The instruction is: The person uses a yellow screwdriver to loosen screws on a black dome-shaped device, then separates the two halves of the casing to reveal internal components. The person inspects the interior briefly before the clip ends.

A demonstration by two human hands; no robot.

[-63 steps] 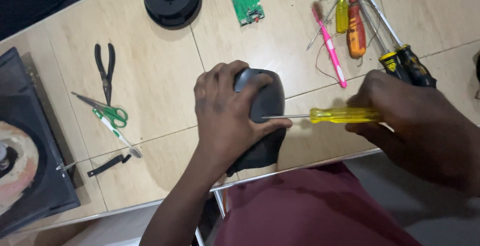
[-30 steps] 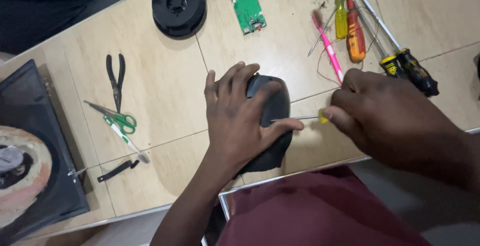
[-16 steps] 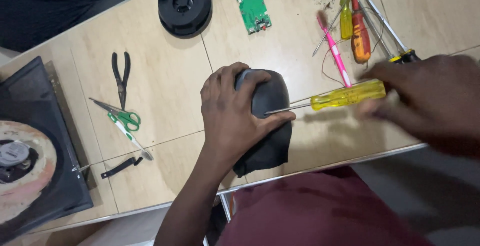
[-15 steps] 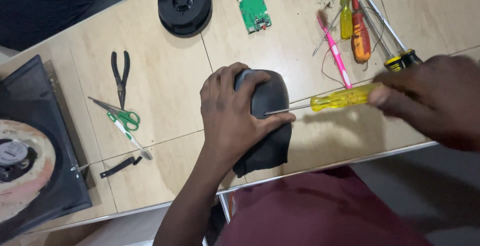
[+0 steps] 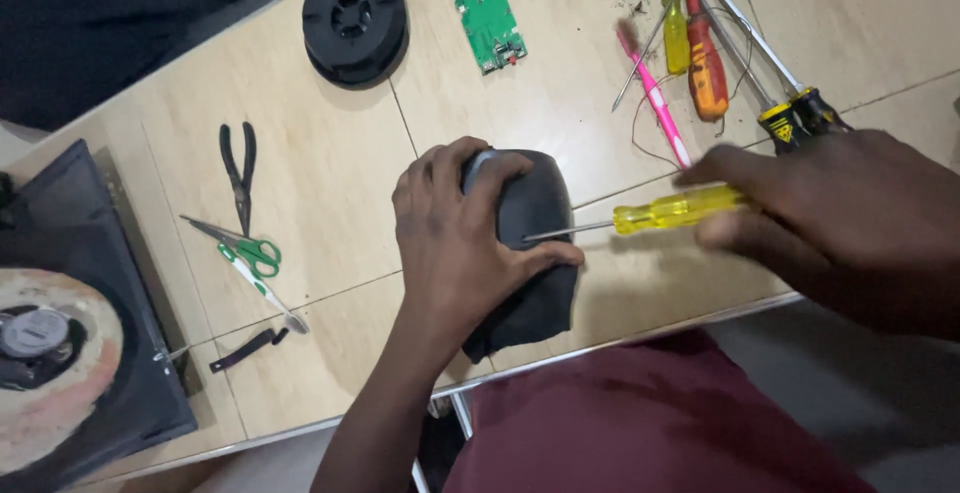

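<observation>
Yellow handle: the screwdriver (image 5: 660,215) lies nearly level, its thin shaft pointing left, the tip at the side of the black casing (image 5: 530,243), just above the left thumb.
Right hand (image 5: 850,223): fingers are wrapped round the far end of the handle, grasping it from the right; the hand is blurred.
Left hand (image 5: 460,248): spread over the top of the casing and gripping it, thumb along the right side, which by the look of it pins the casing down against the push of the tool.
Casing: dark, rounded, sitting at the near edge of the table (image 5: 320,183), in front of the person's maroon shirt (image 5: 640,423).
Spare tools: more screwdrivers (image 5: 705,53) lie fanned out far right, within reach of the right hand; a pink tool (image 5: 655,103) lies beside them.
Left side: black pliers (image 5: 240,163) and green-handled scissors (image 5: 245,253), apart from the work.
Far edge: a black spool (image 5: 355,23) and a green circuit board (image 5: 490,18).
Surface: pale wood-grain panels with seams, a few crumbs far right.
Far left: a speaker cone (image 5: 45,353) in a dark frame.
</observation>
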